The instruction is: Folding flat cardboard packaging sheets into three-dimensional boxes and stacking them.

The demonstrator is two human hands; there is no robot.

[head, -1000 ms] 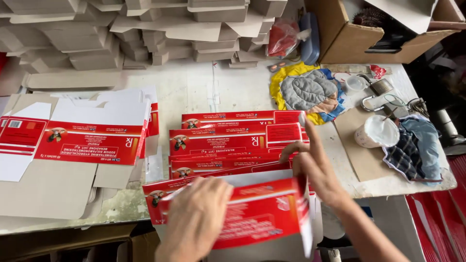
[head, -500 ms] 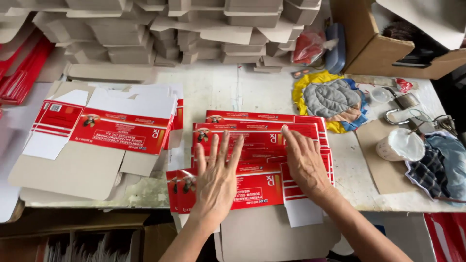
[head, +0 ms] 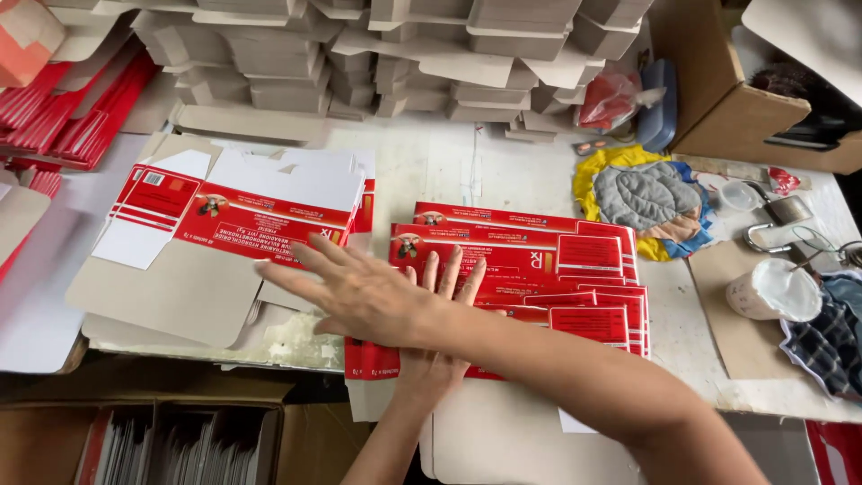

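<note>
My right hand (head: 359, 292) reaches leftward across my left forearm, palm down and fingers spread. Its fingertips hover at the edge of a left pile of flat carton blanks (head: 251, 216), red and white printed, with grey backs showing. It holds nothing. My left hand (head: 440, 301) lies flat, fingers apart, on a fanned stack of red printed carton blanks (head: 539, 260) at the table's front middle. My right arm partly covers the left hand.
Folded grey cartons (head: 404, 54) are stacked along the back. Red blanks (head: 63, 108) lie at far left. On the right are a yellow and grey cloth pad (head: 642, 198), a white cup (head: 772, 292), a checked cloth (head: 831, 332) and a cardboard box (head: 745, 108).
My right hand has left the middle stack and swung left over my left arm toward the left pile. My left hand stays flat on the middle stack.
</note>
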